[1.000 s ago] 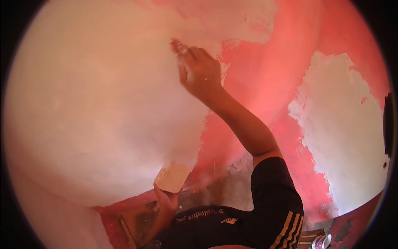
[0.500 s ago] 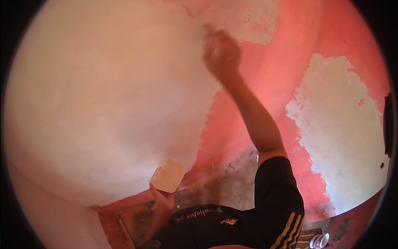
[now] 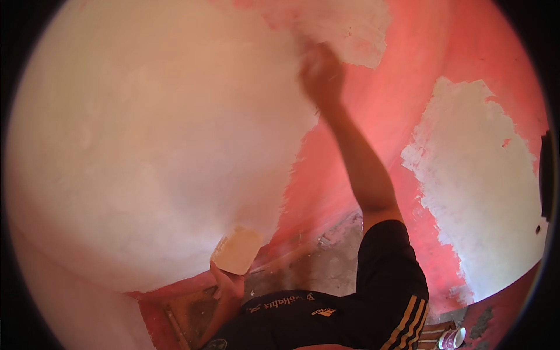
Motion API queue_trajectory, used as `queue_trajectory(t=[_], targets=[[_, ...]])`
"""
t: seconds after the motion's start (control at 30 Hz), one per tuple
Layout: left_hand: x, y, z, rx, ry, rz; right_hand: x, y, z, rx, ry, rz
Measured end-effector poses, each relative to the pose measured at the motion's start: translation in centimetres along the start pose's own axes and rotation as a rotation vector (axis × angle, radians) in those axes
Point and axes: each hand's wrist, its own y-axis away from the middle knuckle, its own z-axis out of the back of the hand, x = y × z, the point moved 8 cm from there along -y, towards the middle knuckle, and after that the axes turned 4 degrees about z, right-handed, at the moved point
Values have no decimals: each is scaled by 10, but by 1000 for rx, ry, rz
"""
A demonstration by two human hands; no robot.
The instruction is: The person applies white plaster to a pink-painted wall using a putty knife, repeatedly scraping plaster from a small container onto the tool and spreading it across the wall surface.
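My right hand [image 3: 321, 73] is raised against the wall, its fingers closed round a small flat tool blurred by motion, over the border where the cream-white coating [image 3: 146, 146] meets pink paint [image 3: 414, 70]. The coating looks smeared and uneven along that border. Low in the view, my left hand [image 3: 226, 283] grips from below a rectangular board [image 3: 237, 251] with creamy material on its face, held close to the lower edge of the coated area. The tool's shape is too smeared to tell.
A separate irregular white patch [image 3: 466, 181] covers pink wall at the right. Below are a stained grey floor [image 3: 335, 256], a wooden piece [image 3: 174, 321] at lower left, and a white-and-purple cup [image 3: 452, 338] by brown slats at lower right. A dark object [image 3: 545, 175] stands at the right rim.
My right hand has moved up and to the right along the coated border since a second ago, then slightly further right. My left hand with the board has shifted a little left.
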Motion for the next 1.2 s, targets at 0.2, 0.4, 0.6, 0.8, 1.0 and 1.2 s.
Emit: queue_trajectory(t=[0.2,0.4,0.6,0.8,1.0,1.2], targets=[[-15,10,3,-41,-9,-37,-31,12,15,356,-292,-517],[3,4,30,56,21,9,-165,8,35,197,337,-439],[-10,8,46,18,41,-56,59,30,23,388,-254,-76],[-11,20,25,1,66,-47,-133,-2,66,-89,28,-549],[-19,23,1,-19,39,-10,-51,30,4,150,174,-104],[-10,12,37,3,57,-54,-30,53,50,179,-164,-249]])
